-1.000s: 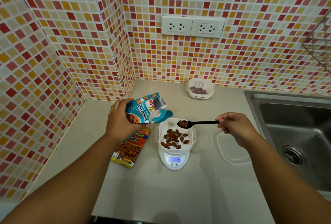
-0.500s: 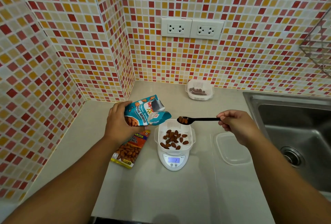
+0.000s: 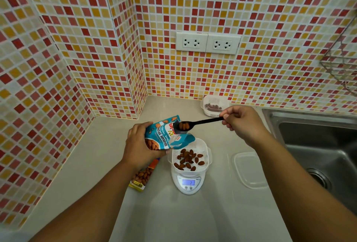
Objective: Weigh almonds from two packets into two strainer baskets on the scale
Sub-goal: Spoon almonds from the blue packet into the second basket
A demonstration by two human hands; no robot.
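Observation:
My left hand grips a blue almond packet, its open mouth tilted to the right. My right hand pinches the handle of a black spoon whose bowl carries a few almonds right at the packet's mouth. Below them a white strainer basket with several almonds sits on a small white scale with a lit display. A second white strainer basket holding almonds stands by the back wall. A second, orange-yellow almond packet lies on the counter, partly under my left forearm.
A clear plastic lid lies flat to the right of the scale. A steel sink fills the right side. Tiled walls close the left and back, with two sockets above. A wire rack hangs at the upper right.
The spoon with its almonds has moved left and up from over the basket to the packet's mouth. The scale reading rose from about 19 to 21.

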